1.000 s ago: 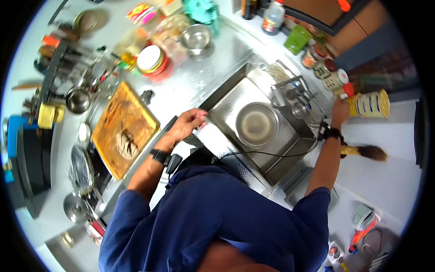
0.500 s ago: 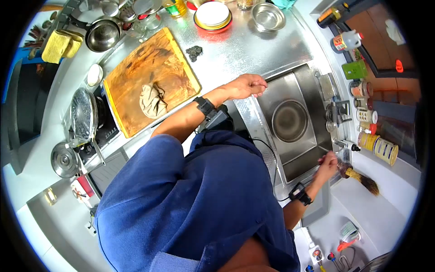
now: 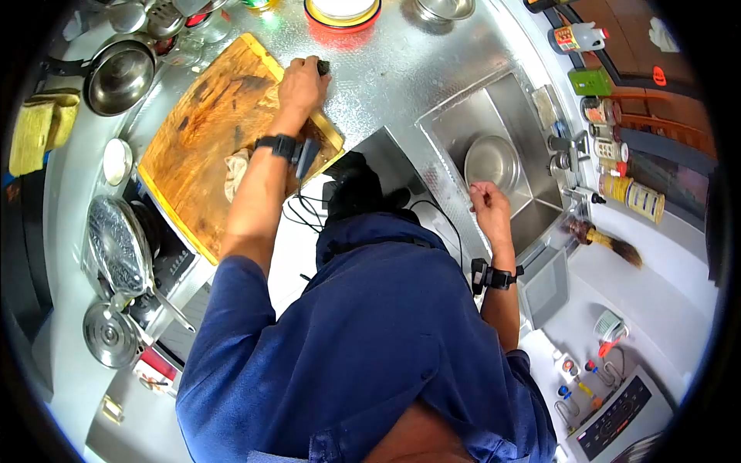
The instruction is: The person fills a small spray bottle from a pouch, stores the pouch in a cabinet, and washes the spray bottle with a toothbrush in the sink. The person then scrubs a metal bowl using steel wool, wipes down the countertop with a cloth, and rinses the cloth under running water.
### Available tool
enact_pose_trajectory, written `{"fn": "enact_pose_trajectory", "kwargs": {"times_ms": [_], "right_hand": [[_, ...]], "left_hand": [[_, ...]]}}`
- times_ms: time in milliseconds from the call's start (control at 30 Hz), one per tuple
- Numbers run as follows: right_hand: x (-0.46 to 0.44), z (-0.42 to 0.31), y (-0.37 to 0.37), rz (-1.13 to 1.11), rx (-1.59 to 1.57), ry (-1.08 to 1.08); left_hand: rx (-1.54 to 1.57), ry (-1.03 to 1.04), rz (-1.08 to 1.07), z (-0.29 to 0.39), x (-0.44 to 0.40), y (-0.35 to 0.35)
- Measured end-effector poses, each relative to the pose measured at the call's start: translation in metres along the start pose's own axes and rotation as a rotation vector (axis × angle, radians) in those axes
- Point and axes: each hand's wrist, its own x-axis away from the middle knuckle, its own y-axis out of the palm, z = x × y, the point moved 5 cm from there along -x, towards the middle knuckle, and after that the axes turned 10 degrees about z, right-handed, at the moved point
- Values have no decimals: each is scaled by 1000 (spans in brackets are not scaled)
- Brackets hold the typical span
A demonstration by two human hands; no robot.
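My left hand (image 3: 302, 86) is closed on a dark steel wool scrubber (image 3: 324, 68), part of which sticks out beside the fingers. This hand is at the right edge of a wooden cutting board (image 3: 204, 108) with a yellow rim. A crumpled beige cloth (image 3: 235, 174) lies on the board, partly covered by my left forearm. Over the near side of the metal sink (image 3: 455, 123), my right hand (image 3: 492, 208) has its fingers curled together, with nothing visible in them. A round metal basin (image 3: 492, 163) shows in the sink just beyond that hand.
Stacked plates (image 3: 343, 17) and a metal bowl (image 3: 446, 8) stand at the back. A frying pan (image 3: 120, 77) is at the left, above a foil-covered pan (image 3: 120, 239). Jars and bottles line the right ledge beside the faucet (image 3: 571, 147) and a brush (image 3: 614, 245).
My left hand has moved left from the sink's edge and taken hold of the scrubber. My right hand has shifted left, away from the faucet side. The whole view has shifted.
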Motion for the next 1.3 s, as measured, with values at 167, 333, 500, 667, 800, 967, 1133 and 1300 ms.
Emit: {"fn": "enact_pose_trajectory", "kwargs": {"times_ms": [167, 333, 500, 667, 800, 967, 1133, 1300], "right_hand": [[22, -13, 3, 11, 69, -9], [49, 17, -14, 178, 112, 2], [55, 20, -8, 135, -177, 182], [33, -12, -1, 131, -476, 252], [10, 6, -4, 22, -590, 250], [-8, 39, -29, -23, -604, 265], [-31, 61, -43, -38, -770, 261], [-53, 68, -55, -86, -863, 98]], "left_hand": [[-333, 74, -160, -24, -30, 48], [-66, 47, -99, -7, -37, 35], [883, -46, -510, 87, 9, 63], [940, 75, -841, 209, 107, 78], [815, 235, -910, 264, 144, 79], [1081, -138, -1128, 277, 151, 107], [1145, -370, -998, 291, 144, 121], [1377, -486, -964, 307, 134, 129]]}}
